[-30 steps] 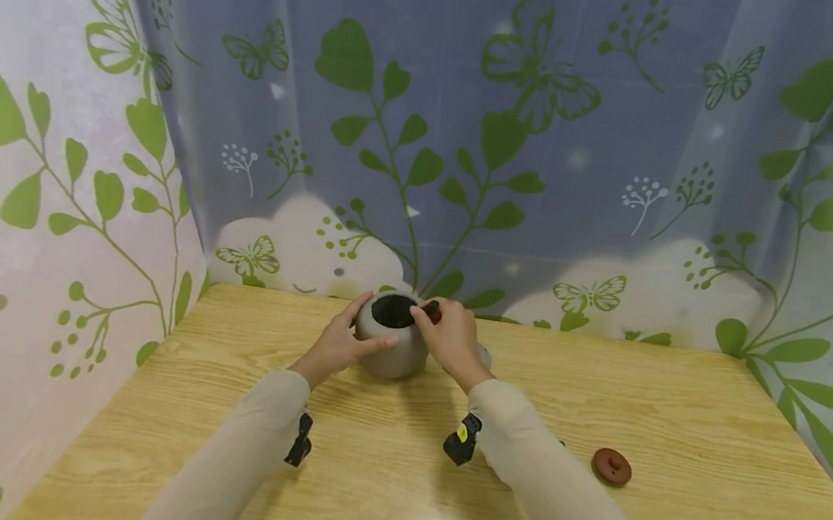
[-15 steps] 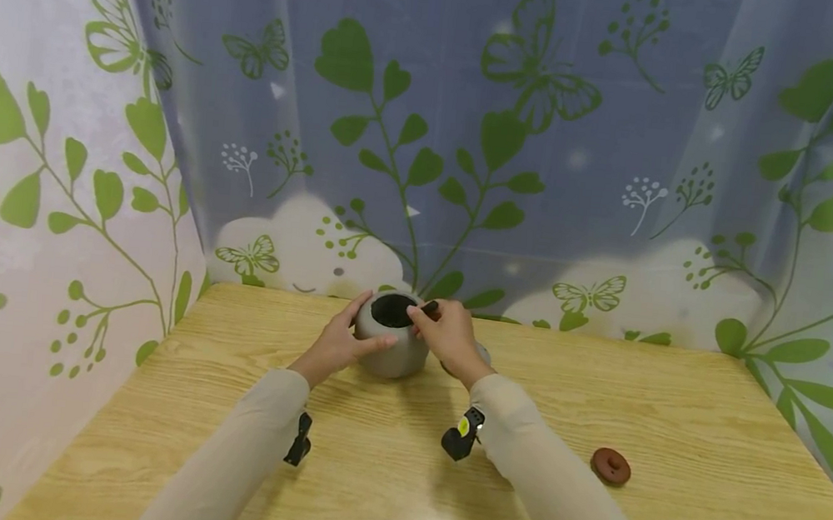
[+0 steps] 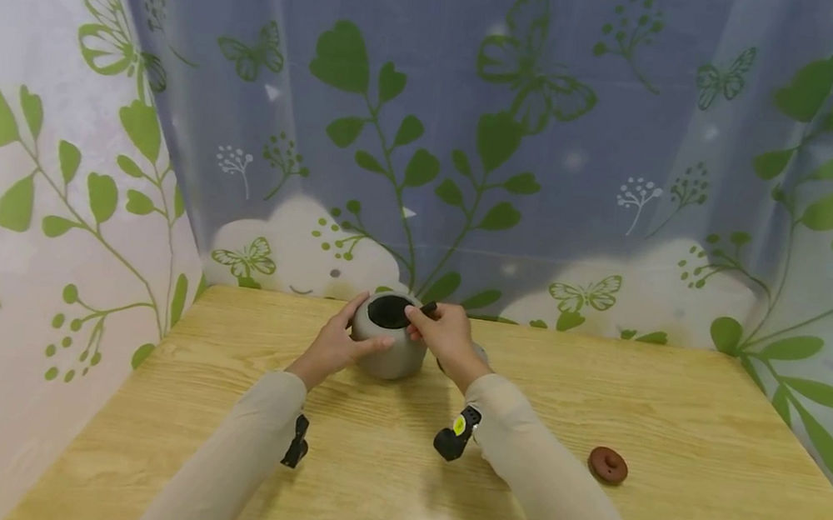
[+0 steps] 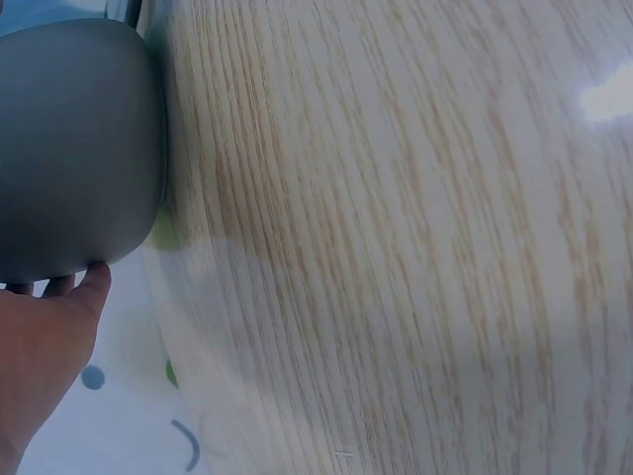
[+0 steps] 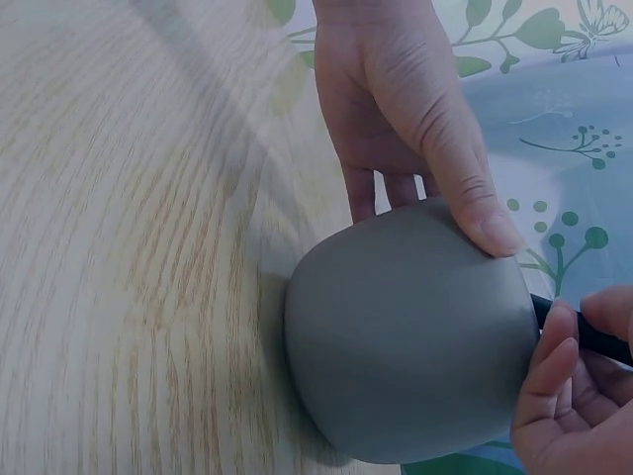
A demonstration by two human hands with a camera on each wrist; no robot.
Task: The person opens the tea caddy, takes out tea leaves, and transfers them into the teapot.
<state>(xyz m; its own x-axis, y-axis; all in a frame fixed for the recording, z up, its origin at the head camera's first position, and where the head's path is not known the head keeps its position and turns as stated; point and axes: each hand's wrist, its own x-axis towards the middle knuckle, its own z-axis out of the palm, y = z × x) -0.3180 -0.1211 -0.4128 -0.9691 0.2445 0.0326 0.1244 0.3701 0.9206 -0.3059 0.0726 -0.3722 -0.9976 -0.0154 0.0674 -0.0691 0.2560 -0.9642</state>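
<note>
A round grey jar (image 3: 386,357) with a wide dark mouth stands near the table's back edge. My left hand (image 3: 334,344) holds it from the left, thumb across its front and fingers round the far side. In the right wrist view that thumb lies near the rim. At the jar's right rim, my right hand (image 3: 447,338) pinches a slim black stick-like object (image 5: 598,341) between thumb and fingers. One end of this object reaches the jar's rim; its kind cannot be made out. The left wrist view shows the jar's side (image 4: 74,148) with fingertips against it.
A small reddish-brown lid (image 3: 608,466) with a knob lies on the wooden table (image 3: 680,419) to the right. A grey thing (image 3: 481,353) shows partly behind my right hand. A patterned curtain (image 3: 429,127) hangs just behind the table.
The reddish-brown part seen at my right fingers a second ago no longer shows; the black end does. My right hand shifts slightly. The left hand keeps its hold on the jar.
</note>
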